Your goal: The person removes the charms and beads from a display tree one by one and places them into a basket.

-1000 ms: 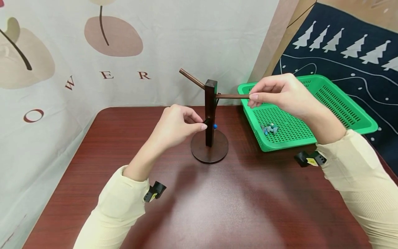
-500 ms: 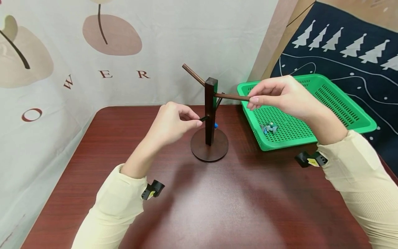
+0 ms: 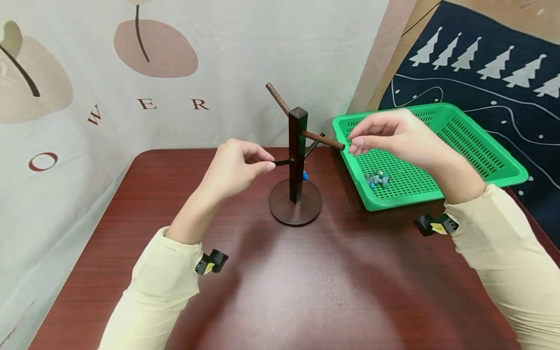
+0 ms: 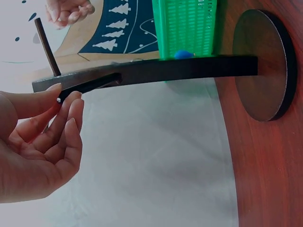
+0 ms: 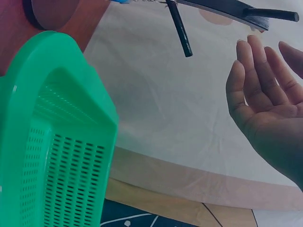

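Observation:
A dark wooden peg stand (image 3: pixel 297 165) stands upright on its round base (image 3: pixel 295 214), with pegs pointing several ways. My left hand (image 3: pixel 232 167) pinches the end of its lower left peg (image 4: pixel 90 86) between thumb and fingers. Just off the tip of the right upper peg (image 3: pixel 323 140) hovers my right hand (image 3: pixel 398 131), holding nothing, its fingers loosely bent. A small blue thing (image 3: pixel 305 176) shows behind the post; in the right wrist view a bit of chain lies near it. Most of that blue thing is hidden.
A green perforated basket (image 3: pixel 372 201) stands to the right, under my right hand. Small blue-grey trinkets (image 3: pixel 378 179) lie in it. The reddish-brown table (image 3: pixel 271 291) meets a pale printed cloth (image 3: pixel 245 58) at the back.
The stand's pegs have turned, the left one swinging out leftward with my left hand. My right hand has let go of the right upper peg, whose tip now points more toward me.

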A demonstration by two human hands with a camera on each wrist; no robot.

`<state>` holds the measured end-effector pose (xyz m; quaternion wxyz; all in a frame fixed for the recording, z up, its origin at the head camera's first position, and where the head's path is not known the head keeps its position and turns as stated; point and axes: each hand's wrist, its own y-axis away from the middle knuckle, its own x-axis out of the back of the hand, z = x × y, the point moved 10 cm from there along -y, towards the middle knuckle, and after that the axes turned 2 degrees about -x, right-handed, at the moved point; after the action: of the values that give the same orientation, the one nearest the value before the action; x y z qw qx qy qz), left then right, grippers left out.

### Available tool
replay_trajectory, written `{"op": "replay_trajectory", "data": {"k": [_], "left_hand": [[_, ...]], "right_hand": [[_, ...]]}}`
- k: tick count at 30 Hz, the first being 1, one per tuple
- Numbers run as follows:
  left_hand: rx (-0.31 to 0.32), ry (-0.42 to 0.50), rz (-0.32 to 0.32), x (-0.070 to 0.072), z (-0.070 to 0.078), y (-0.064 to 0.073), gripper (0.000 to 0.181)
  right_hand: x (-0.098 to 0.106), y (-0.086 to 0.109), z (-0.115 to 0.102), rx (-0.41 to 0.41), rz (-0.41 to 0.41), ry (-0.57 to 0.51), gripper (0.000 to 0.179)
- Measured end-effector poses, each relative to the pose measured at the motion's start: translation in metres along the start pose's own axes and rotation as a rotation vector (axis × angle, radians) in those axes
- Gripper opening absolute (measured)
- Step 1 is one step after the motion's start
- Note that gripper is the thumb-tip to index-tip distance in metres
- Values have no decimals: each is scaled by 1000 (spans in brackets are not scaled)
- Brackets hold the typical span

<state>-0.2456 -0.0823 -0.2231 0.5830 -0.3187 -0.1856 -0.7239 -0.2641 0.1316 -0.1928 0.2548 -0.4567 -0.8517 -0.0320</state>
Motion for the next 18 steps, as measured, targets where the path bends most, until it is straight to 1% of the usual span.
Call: {"op": "replay_trajectory", "data": {"k": [5, 10, 18], "left_hand": [[8, 16, -1, 2, -7, -4, 9], [-7, 31, 9, 5, -11, -8, 10], [-16, 48, 16, 8, -15, -12, 10]], "right_hand": [[-2, 0, 12, -51, 13, 11, 12], [-7, -1, 25, -116, 28, 28, 14], [-16, -3, 41, -187, 30, 34, 18]]}}
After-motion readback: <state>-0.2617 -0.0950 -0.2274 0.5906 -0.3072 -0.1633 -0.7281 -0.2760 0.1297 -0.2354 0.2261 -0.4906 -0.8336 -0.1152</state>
